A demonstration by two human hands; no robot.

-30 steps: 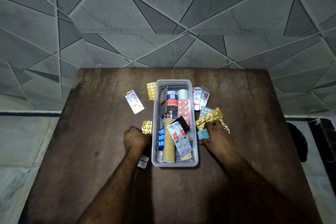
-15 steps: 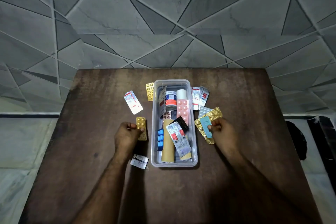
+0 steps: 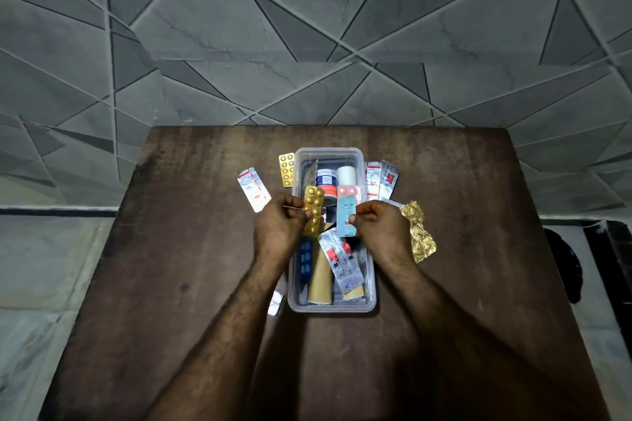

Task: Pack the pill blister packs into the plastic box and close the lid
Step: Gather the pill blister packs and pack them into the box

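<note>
**Clear rectangular plastic box** (image 3: 331,307): set lengthwise at the middle of the dark brown wooden bench (image 3: 178,249), open at the top.

**Contents of the box:**
- A tan cardboard tube (image 3: 320,280) is laid at the near end.
- A dark blue blister pack (image 3: 304,258) is laid along the left wall.
- A white strip printed in red (image 3: 342,261) is laid slantwise over the tube.
- A white bottle (image 3: 346,176) and a tub with a blue and red label (image 3: 325,181) are placed at the far end.
- A pink blister pack (image 3: 349,191) is partly hidden.

**Left hand** (image 3: 278,227): raised above the box. A gold blister pack of round pills (image 3: 314,210) is pinched between thumb and fingers and tilted.

**Right hand** (image 3: 379,225): raised beside the left. A pale blue blister pack (image 3: 346,217) is pinched upright. The two packs are held near each other but apart.

**On the bench, left of the box:**
- A second gold blister strip (image 3: 286,169) is found just beside the far corner.
- A white and red strip (image 3: 253,188) is laid further left.
- A small silver strip (image 3: 276,302) is partly hidden by the left forearm.

**On the bench, right of the box:**
- Two silver and red strips (image 3: 381,179) are laid at the far end.
- A crumpled gold foil pack (image 3: 419,232) is laid nearer.
</note>
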